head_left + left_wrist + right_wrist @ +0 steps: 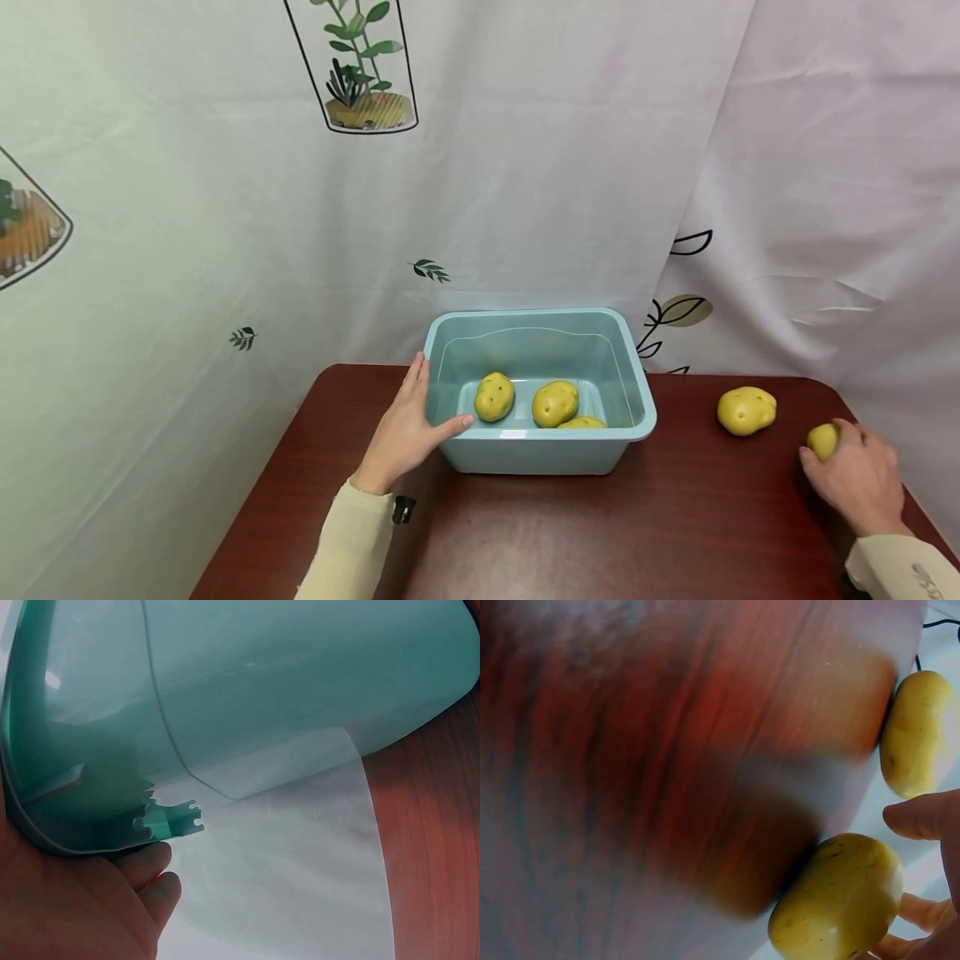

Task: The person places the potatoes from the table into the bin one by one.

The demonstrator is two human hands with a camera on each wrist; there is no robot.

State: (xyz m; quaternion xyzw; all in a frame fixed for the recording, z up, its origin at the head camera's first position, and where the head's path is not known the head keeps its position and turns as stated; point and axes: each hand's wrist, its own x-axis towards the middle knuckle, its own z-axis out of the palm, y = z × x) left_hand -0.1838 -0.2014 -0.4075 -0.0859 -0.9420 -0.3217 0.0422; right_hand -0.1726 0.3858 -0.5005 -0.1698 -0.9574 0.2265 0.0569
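Observation:
A light blue plastic basin stands at the back of the table with three yellow potatoes inside: one potato at left, another potato near the middle, and a third potato partly hidden by the front rim. My left hand rests against its front left corner, fingers along the left side and thumb over the front rim. At the table's right, my right hand is around a potato, fingertips behind it and thumb apart from it in the right wrist view. Another potato lies to its left.
The dark red wooden table has rounded back corners. A pale printed cloth hangs right behind the table and along its sides. A dark cable shows at the upper right in the right wrist view.

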